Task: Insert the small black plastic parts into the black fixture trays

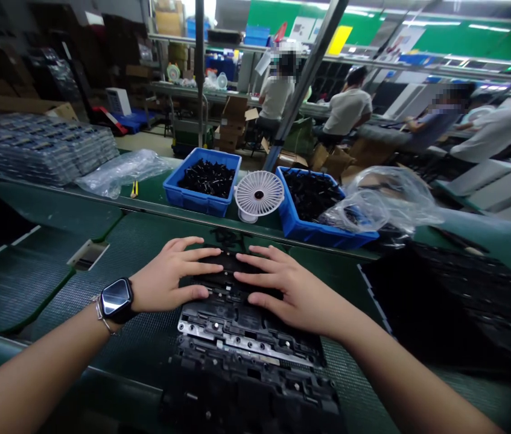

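Note:
Before me on the green work surface lies a row of black plastic panels (255, 395) with moulded clips and small bright metal spots. My left hand (176, 274) rests over the far left part of the panels, fingers spread, with a watch and a bracelet on the wrist. Opposite it, my right hand (282, 283) lies over the far right part, its fingers stretched out too. Both palms face down, and the fingertips point toward each other. Neither hand grips anything. Parts of the far panels are hidden under the fingers.
Along the ledge stand two blue bins (201, 181) (298, 224) of small black parts, with a white fan (259, 194) between them. Clear plastic bags (119, 172), stacked trays (38, 144) and a yellow cutter (134, 189) sit left. More black panels (454, 307) lie right. People work behind.

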`<state>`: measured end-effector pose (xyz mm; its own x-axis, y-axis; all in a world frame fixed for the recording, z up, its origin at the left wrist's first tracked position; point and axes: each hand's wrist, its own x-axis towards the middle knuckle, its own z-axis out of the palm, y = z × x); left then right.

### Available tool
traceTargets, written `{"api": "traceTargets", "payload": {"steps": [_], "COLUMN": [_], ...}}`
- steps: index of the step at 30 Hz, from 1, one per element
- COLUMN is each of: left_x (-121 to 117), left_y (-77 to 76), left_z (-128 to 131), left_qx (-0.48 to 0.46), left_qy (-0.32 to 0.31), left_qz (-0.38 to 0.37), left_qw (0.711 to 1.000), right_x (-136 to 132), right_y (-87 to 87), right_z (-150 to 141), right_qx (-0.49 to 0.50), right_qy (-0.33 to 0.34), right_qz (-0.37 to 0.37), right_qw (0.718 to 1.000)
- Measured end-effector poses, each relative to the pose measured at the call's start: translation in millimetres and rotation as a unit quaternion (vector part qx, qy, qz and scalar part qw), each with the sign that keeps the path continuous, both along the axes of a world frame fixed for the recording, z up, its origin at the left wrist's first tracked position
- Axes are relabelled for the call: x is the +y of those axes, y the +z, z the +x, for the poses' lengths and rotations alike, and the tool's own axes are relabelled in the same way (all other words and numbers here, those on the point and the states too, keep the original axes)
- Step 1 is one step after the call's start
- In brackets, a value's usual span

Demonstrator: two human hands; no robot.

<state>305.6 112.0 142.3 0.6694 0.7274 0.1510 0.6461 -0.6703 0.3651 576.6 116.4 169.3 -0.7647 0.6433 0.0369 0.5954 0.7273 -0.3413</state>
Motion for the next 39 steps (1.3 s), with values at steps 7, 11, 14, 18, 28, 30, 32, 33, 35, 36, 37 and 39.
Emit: {"api": "traceTargets", "payload": {"steps": [7, 11, 14, 18, 28, 30, 32, 33, 35, 36, 37, 39], "left_x": [1.9, 0.6, -0.3, -1.6, -9.3, -17.9, -30.1, -37.0, -50.5, -56.4, -61.3, -67.8], "left_y": [-4.6, -5.8, -6.6, -6.7, -1.6, 0.8, 3.3, 4.4, 5.5, 5.5, 5.1, 3.7], "left_z": [-11.9, -15.5, -17.0, -18.5, -9.3, -6.8, -6.5, -7.2, -9.6, -11.1, -12.6, -15.6], "left_qx": [-0.011, -0.010, -0.012, -0.017, -0.037, -0.038, -0.037, -0.035, -0.027, -0.021, -0.014, -0.004], "left_qy": [0.002, 0.006, 0.009, 0.010, 0.015, 0.020, 0.017, 0.011, -0.006, -0.013, -0.017, -0.018], "left_qz": [-0.005, -0.006, -0.008, -0.008, 0.008, 0.016, 0.022, 0.023, 0.022, 0.022, 0.023, 0.026], "left_qw": [1.000, 1.000, 1.000, 1.000, 0.999, 0.999, 0.999, 0.999, 0.999, 0.999, 1.000, 1.000], "right_x": [-1.5, -1.7, -2.3, -4.0, -7.1, -13.5, -24.4, -30.8, -43.6, -49.1, -53.5, -59.1], "right_y": [-3.2, -4.0, -4.4, -4.0, -3.9, -1.2, 3.3, 5.7, 9.7, 10.8, 11.2, 10.4], "right_z": [12.2, 14.6, 14.7, 13.4, 3.7, -0.1, -3.9, -5.7, -9.0, -10.4, -11.4, -12.3], "right_qx": [-0.017, -0.013, -0.008, 0.010, 0.048, 0.051, 0.046, 0.041, 0.023, 0.011, -0.001, -0.020], "right_qy": [-0.027, -0.033, -0.036, -0.032, -0.019, -0.020, -0.011, -0.001, 0.024, 0.035, 0.042, 0.048], "right_qz": [-0.020, -0.022, -0.021, -0.012, 0.017, 0.024, 0.023, 0.018, 0.007, 0.003, 0.001, 0.001], "right_qw": [0.999, 0.999, 0.999, 0.999, 0.998, 0.998, 0.999, 0.999, 0.999, 0.999, 0.999, 0.999]}}
